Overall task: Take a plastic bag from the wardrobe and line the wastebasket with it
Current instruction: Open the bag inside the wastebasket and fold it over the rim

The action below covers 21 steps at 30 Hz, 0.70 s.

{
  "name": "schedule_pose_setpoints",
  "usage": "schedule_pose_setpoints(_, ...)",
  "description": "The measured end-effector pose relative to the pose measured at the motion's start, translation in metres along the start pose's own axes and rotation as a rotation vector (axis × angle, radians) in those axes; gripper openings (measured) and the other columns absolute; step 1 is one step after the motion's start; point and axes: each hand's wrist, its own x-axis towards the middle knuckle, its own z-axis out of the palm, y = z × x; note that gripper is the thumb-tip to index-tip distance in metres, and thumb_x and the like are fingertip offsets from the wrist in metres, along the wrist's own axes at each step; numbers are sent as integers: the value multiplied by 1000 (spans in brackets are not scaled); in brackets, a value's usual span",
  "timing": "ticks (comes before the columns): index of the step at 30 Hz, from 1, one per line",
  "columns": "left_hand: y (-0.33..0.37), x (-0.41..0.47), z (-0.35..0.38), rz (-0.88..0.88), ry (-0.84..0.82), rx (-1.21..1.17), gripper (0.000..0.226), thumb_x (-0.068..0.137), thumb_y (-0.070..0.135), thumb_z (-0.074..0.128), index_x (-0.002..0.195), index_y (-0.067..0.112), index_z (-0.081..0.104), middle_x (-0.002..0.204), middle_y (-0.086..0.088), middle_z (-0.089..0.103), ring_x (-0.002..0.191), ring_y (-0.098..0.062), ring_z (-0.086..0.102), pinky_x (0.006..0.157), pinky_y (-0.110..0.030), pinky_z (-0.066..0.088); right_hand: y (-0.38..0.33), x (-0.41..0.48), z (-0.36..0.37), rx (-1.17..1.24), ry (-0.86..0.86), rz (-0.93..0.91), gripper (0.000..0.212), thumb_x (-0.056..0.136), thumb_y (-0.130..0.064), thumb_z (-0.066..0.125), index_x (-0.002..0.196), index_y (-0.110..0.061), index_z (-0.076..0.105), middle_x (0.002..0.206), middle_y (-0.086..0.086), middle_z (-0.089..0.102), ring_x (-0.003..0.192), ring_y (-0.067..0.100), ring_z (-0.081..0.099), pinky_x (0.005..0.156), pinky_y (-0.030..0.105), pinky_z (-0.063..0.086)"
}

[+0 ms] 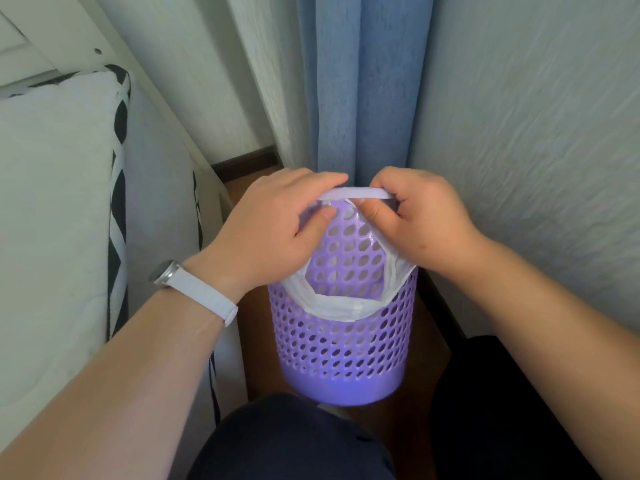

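Note:
A purple perforated wastebasket (341,355) stands on the wooden floor in front of me. A thin whitish plastic bag (341,306) lies inside it, its edge folded over the near rim. At the far rim, my left hand (273,223) and my right hand (419,220) each pinch the bag's edge, thumbs inside and fingers over the top, with a stretched band of bag between them. The basket's bottom is hidden by the bag and my hands.
A white mattress with black-and-white trim (59,220) fills the left side. Behind the basket hangs a blue curtain (363,81), with a textured wall (536,133) close on the right. My dark-clad knees (294,441) sit just below the basket.

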Motion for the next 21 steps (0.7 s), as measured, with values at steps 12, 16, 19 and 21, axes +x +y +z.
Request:
schedule_pose_setpoints(12,-17,-2,-9,-172,37,-131,19,87,6,50,94,5,68,82,1,61,81,-23,56,75,-35,44,12,7,-11,164,-118,-74,28,85,-38,64,94,-11,68,88,6,66,83,22,60,78,41,47)
schedule_pose_setpoints(16,-12,-2,-11,-267,28,-266,19,87,10,49,92,9,68,87,-4,66,83,-19,58,76,-27,44,11,5,-5,133,-69,-43,31,89,-35,58,77,-6,61,70,5,57,68,19,51,62,37,40)
schedule_pose_setpoints(19,-11,-3,-14,-274,3,-322,15,85,14,53,93,13,67,88,-6,64,82,-18,58,76,-29,45,9,3,-1,99,-27,-13,36,90,-36,57,70,-6,54,62,0,48,62,16,44,56,33,33)
schedule_pose_setpoints(21,-8,-3,-15,-181,0,-250,27,84,17,59,109,10,67,100,-4,63,92,-16,59,85,-28,46,6,1,3,59,-20,-6,38,90,-37,58,69,-5,53,62,1,48,61,20,45,57,38,36)
